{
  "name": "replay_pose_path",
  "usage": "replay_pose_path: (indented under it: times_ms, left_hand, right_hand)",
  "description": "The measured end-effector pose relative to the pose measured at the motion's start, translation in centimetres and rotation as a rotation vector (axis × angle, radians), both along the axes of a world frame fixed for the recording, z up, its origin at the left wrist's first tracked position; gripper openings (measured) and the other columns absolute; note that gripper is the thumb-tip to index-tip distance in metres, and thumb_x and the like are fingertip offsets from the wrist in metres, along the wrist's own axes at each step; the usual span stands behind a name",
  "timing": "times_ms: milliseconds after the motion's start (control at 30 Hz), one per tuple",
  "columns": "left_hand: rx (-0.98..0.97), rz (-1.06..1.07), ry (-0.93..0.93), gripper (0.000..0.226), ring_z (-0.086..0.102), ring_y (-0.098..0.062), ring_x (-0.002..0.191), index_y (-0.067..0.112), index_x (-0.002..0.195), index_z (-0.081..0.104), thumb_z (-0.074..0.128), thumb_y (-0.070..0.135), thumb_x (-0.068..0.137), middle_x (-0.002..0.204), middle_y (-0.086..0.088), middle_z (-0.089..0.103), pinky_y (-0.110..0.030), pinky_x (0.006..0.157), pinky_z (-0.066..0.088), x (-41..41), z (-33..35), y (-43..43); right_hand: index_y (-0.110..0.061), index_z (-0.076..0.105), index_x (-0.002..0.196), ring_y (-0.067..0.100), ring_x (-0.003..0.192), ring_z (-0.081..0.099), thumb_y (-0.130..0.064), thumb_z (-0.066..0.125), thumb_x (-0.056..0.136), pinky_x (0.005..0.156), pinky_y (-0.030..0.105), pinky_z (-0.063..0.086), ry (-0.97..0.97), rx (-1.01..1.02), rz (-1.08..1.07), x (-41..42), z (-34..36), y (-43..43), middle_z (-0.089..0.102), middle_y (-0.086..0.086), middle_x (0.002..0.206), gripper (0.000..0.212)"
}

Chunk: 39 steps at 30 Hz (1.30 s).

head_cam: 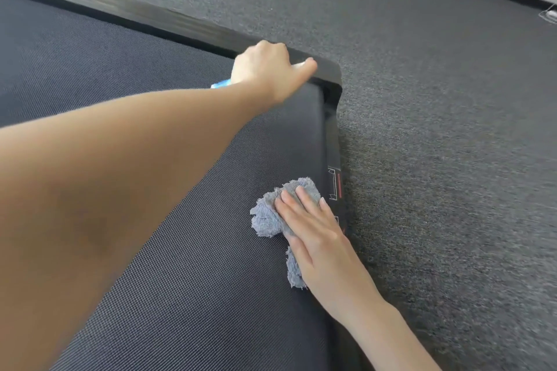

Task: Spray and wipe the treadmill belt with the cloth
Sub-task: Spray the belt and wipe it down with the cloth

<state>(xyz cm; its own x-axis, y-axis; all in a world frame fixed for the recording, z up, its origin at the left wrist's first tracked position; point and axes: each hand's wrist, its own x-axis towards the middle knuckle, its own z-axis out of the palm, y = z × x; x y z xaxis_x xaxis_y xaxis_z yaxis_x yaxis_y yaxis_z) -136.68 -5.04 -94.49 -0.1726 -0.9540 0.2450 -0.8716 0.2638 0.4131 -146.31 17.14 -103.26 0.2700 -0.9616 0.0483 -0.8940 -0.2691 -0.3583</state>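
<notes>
The dark textured treadmill belt fills the lower left of the head view. A crumpled grey cloth lies on it near the rear end cap. My right hand presses flat on the cloth, fingers spread over it. My left hand reaches across to the far corner of the treadmill and is closed around something with a light blue part poking out below the wrist; most of that object is hidden by the hand.
A black side rail runs along the belt's far edge to a rounded corner. The rear end cap carries small labels. Grey carpet surrounds the treadmill, and a wall base runs along the top right.
</notes>
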Motion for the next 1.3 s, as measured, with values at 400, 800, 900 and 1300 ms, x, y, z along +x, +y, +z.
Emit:
replay_pose_path:
  times_ms: [400, 800, 900, 1300]
  left_hand:
    - [-0.017, 0.075, -0.006, 0.055, 0.053, -0.036, 0.083, 0.005, 0.073, 0.051, 0.039, 0.057, 0.089, 0.079, -0.012, 0.051, -0.034, 0.07, 0.035, 1.2, -0.8, -1.1]
    - [-0.027, 0.067, 0.009, 0.066, 0.046, -0.035, 0.067, 0.004, 0.051, 0.04, 0.039, 0.056, 0.091, 0.055, -0.011, 0.039, -0.034, 0.062, 0.03, 8.5, -0.8, 4.3]
    - [0.065, 0.014, 0.002, 0.073, 0.058, -0.036, 0.072, 0.001, 0.057, 0.056, 0.033, 0.065, 0.082, 0.063, -0.016, 0.057, -0.037, 0.066, 0.045, 10.2, -0.9, 5.5]
    - [0.118, -0.247, -0.104, 0.069, 0.032, -0.025, 0.048, 0.01, 0.05, 0.028, 0.021, 0.074, 0.074, 0.047, -0.004, 0.031, -0.033, 0.05, 0.034, 18.6, -1.0, 15.6]
  right_hand:
    - [-0.022, 0.021, 0.147, 0.001, 0.143, -0.002, -0.032, 0.015, 0.096, 0.117, 0.029, -0.002, -0.005, -0.003, 0.01, 0.0, -0.2, -0.1, 0.018, -0.013, 0.154, 0.052]
    - [-0.02, 0.025, 0.146, 0.003, 0.144, 0.004, -0.017, 0.034, 0.101, 0.119, 0.031, 0.002, -0.006, -0.018, 0.002, -0.1, 0.0, 0.0, 0.02, -0.01, 0.153, 0.046]
    - [-0.02, 0.024, 0.146, 0.003, 0.144, 0.003, -0.017, 0.033, 0.101, 0.119, 0.031, 0.001, 0.003, -0.015, 0.009, 0.0, 0.1, 0.1, 0.019, -0.011, 0.154, 0.046]
    - [-0.021, 0.027, 0.145, 0.002, 0.142, 0.008, -0.016, 0.035, 0.101, 0.119, 0.029, 0.001, -0.017, -0.013, -0.018, 0.4, 0.4, 0.3, 0.02, -0.016, 0.149, 0.045]
